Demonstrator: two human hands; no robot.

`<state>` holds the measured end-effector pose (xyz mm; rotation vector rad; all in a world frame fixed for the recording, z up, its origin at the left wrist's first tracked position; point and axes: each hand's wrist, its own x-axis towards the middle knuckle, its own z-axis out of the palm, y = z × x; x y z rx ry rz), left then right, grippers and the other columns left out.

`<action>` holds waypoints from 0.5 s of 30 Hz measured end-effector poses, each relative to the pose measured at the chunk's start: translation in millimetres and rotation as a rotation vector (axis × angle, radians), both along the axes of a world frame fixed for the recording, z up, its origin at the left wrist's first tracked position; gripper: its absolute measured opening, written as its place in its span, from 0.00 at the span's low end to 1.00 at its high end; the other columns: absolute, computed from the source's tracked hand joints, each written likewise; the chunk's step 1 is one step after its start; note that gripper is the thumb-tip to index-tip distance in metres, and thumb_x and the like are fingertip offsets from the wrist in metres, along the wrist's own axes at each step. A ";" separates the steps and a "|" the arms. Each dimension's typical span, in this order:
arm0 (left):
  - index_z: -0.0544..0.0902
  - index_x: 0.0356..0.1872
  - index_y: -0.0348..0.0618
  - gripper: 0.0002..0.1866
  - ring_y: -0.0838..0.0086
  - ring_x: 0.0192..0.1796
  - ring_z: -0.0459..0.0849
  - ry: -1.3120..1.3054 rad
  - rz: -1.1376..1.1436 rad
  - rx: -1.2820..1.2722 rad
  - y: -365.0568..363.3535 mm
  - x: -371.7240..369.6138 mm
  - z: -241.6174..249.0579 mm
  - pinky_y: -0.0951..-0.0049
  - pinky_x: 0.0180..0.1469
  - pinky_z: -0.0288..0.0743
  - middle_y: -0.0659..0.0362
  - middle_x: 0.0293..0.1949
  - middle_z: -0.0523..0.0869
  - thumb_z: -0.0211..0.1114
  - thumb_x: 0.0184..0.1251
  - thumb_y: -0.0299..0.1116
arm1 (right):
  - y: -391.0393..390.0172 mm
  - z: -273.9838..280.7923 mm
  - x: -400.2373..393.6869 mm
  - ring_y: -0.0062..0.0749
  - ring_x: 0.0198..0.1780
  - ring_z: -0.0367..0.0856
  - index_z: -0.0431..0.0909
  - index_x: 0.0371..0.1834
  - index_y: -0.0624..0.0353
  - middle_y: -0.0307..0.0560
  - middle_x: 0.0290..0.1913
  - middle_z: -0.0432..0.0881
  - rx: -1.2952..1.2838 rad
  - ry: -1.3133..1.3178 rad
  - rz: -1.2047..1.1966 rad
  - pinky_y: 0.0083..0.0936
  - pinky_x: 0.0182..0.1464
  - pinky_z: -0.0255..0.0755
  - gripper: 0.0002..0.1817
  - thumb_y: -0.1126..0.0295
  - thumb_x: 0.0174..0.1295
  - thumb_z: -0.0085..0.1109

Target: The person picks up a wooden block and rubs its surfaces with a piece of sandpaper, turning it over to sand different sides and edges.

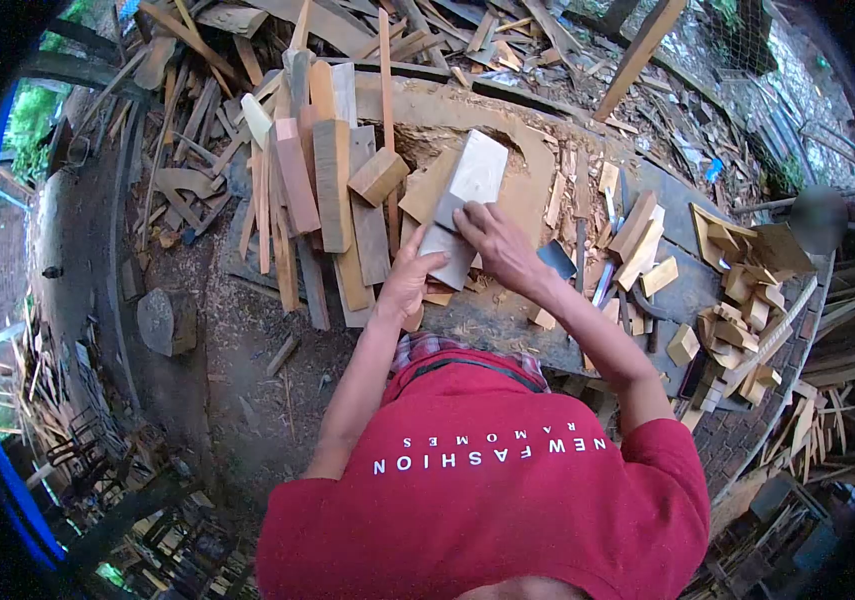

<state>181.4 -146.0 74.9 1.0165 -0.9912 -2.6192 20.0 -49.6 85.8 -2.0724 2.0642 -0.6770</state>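
Note:
A pale, smooth wooden block [482,168] lies tilted over the workbench in front of me. My left hand [408,276] is closed on its lower left edge, with the thumb on the top face. My right hand [499,240] presses a dark grey piece of sandpaper [446,209] against the block's upper face; the fingers are bent over it and partly hide it. Just right of my right wrist lies a dark blue-grey sheet [556,259]. Below and behind the block are brown wood pieces [427,190], partly covered.
Long wooden boards [332,190] lean and lie to the left of my hands, with a short block [379,177] on them. Several cut blocks [742,310] are heaped at the bench's right. Wood offcuts [637,235] lie nearer. A stump [166,321] stands on the ground at left.

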 end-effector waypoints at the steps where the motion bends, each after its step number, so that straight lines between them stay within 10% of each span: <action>1: 0.56 0.69 0.40 0.35 0.71 0.53 0.78 -0.019 0.017 -0.016 2.7 -0.5 0.2 0.65 0.50 0.80 0.56 0.54 0.76 0.59 0.59 0.20 | -0.8 -0.7 -2.3 0.43 0.45 0.71 0.69 0.55 0.70 0.53 0.45 0.70 -0.001 0.002 0.004 0.32 0.47 0.71 0.26 0.77 0.49 0.52; 15: 0.53 0.71 0.42 0.38 0.68 0.56 0.76 0.005 0.016 -0.016 3.0 4.3 -8.6 0.64 0.53 0.77 0.54 0.58 0.73 0.60 0.59 0.22 | -102.6 -80.2 -121.0 0.50 0.47 0.76 0.77 0.36 0.64 0.58 0.44 0.77 0.272 0.135 -0.216 0.40 0.47 0.74 0.09 0.77 0.53 0.48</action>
